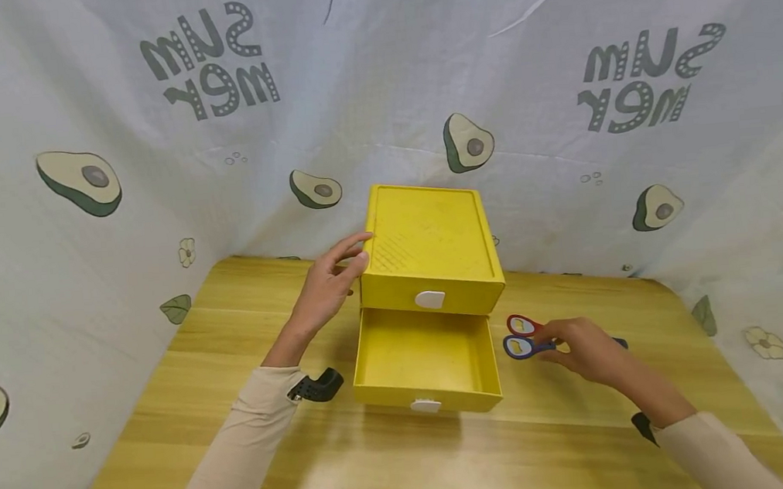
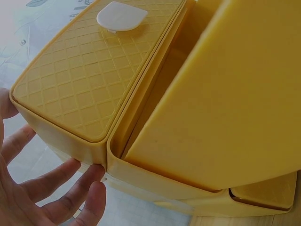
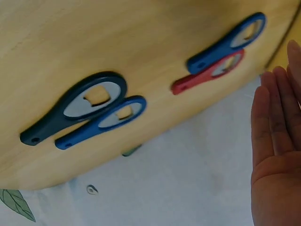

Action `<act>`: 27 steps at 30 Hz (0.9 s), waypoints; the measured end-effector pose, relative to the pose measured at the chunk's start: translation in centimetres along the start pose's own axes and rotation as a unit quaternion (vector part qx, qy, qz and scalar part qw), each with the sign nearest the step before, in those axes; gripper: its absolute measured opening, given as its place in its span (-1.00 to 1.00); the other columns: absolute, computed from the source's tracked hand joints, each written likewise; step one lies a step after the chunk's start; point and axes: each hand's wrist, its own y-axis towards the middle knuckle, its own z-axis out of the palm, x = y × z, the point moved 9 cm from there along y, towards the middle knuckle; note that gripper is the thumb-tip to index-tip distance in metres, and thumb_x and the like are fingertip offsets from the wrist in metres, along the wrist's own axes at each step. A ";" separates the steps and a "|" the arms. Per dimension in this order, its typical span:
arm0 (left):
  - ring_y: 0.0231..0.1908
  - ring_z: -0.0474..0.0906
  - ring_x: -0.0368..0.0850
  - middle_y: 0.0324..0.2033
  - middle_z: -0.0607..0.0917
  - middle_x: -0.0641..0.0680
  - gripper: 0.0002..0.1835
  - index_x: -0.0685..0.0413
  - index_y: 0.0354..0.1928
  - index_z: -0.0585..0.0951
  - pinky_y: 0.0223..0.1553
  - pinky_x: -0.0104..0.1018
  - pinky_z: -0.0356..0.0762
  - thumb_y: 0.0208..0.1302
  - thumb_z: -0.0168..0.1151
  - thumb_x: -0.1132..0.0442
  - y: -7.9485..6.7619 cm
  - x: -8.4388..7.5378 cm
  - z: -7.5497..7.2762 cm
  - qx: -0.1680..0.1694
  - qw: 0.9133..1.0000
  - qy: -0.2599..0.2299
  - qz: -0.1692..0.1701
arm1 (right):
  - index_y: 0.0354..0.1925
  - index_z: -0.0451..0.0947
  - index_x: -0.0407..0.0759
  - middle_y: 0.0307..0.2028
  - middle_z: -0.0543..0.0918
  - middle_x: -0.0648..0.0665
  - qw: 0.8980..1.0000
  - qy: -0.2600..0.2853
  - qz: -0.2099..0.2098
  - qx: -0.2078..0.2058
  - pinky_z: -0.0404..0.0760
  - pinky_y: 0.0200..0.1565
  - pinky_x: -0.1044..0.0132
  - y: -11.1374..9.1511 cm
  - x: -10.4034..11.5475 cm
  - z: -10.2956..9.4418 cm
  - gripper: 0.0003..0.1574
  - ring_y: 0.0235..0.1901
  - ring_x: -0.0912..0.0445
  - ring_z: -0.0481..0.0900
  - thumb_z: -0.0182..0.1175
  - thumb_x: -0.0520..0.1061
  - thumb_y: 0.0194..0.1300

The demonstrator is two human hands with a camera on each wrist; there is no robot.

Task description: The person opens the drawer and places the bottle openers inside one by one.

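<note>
A yellow two-drawer box (image 1: 432,233) stands on the table, its upper drawer front (image 1: 466,292) closed and its lower drawer (image 1: 425,354) pulled out. My left hand (image 1: 325,289) touches the box's left side near the top edge, fingers (image 2: 56,181) spread along the wall. To the right of the box lie bottle openers: a red one (image 1: 523,325), a blue one (image 1: 519,347), plus a dark green one (image 3: 70,110) and another blue one (image 3: 101,125). Over them hovers my right hand (image 1: 585,348), fingers (image 3: 277,113) extended, with the openers flat on the table.
The wooden table (image 1: 299,470) extends around the box toward the front. A white curtain (image 1: 377,82) printed with avocados and lettering hangs behind and at both sides. White handles (image 1: 425,405) stick out from the drawer fronts.
</note>
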 end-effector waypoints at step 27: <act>0.05 0.57 0.15 0.36 0.45 0.16 -0.52 -0.22 0.46 0.38 -0.14 -0.10 0.53 0.56 0.00 0.05 0.5 0.5 0.2 -0.002 1.000 0.012 -0.023 | -0.21 0.67 -0.10 -0.23 0.74 -0.01 0.997 0.031 0.031 0.071 0.66 -0.09 0.02 1.9 -3.6 4.4 -0.74 -0.17 0.01 0.69 0.49 -0.18 0.11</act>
